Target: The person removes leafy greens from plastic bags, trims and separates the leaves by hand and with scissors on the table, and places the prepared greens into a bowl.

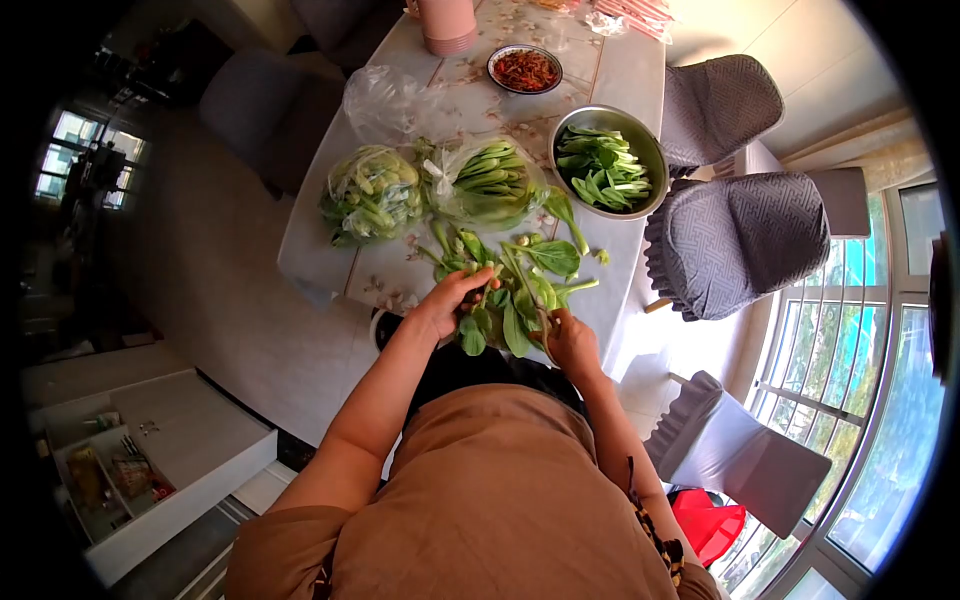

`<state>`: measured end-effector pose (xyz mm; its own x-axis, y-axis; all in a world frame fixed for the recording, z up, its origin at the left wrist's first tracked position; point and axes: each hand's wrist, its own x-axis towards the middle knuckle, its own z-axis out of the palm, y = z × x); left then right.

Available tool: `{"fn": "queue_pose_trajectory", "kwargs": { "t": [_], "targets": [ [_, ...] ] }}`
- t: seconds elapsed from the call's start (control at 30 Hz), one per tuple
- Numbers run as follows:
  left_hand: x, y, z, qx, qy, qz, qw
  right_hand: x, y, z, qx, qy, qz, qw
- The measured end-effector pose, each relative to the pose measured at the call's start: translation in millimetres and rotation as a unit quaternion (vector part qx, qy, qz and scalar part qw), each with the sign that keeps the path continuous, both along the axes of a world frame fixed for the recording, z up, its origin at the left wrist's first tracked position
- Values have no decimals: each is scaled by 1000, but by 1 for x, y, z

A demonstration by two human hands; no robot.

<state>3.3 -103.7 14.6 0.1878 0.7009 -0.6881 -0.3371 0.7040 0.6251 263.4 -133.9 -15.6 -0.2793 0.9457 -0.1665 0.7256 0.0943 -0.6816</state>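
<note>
At the table's near edge, my left hand point(457, 298) has its fingers closed on the stems of some leafy greens point(514, 318). My right hand point(570, 345) is closed at the right side of the same greens; what lies inside its fingers is hidden. Loose leaves point(556, 257) and stems lie just beyond both hands. Farther back sit a clear plastic bag of greens point(375, 193) on the left and another bag of long green stems point(492, 180) beside it. A metal bowl point(657, 165) at the right holds separated green leaves.
On the patterned table point(318, 240) are a small dish of reddish food point(526, 71), a pink container point(446, 27) and a crumpled clear bag point(383, 103). Covered chairs point(740, 245) stand at the right. An open drawer point(190, 430) is at lower left.
</note>
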Motion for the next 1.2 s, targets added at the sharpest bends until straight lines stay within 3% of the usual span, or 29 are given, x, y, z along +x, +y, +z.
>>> {"fn": "queue_pose_trajectory", "kwargs": {
  "t": [0.07,0.2,0.3,0.4,0.5,0.6,0.7,0.8,0.83,0.93,0.97,1.07,1.2],
  "targets": [
    [-2,-1,-11,-45,-106,40,993,4,4,-11,87,-53,-6,995],
    [3,-3,-14,-50,-161,90,981,9,6,-3,65,-121,31,990],
    [12,-3,-3,-24,-49,99,994,1,7,8,159,-140,19,977],
    [16,-2,-9,-15,1,88,996,-15,6,39,147,-107,-14,983],
    [19,-1,-10,-5,31,92,995,-17,6,28,94,-126,-16,987],
    [20,1,-18,-29,68,95,993,-11,9,27,113,-192,26,975],
    [26,3,-16,-45,110,79,990,-25,12,31,92,64,-41,993],
    [33,4,-14,-36,95,69,992,-42,16,34,-10,176,-15,984],
    [34,5,-8,-25,128,57,990,-43,18,24,-30,127,-21,991],
    [33,9,0,82,225,143,960,-40,21,16,3,200,-116,973],
    [27,15,6,119,281,125,944,-34,21,6,29,176,-122,976],
    [26,43,57,151,248,104,951,-15,19,0,91,55,-78,991],
    [57,115,89,316,252,8,915,2,6,7,67,29,-130,989]
  ]
}}
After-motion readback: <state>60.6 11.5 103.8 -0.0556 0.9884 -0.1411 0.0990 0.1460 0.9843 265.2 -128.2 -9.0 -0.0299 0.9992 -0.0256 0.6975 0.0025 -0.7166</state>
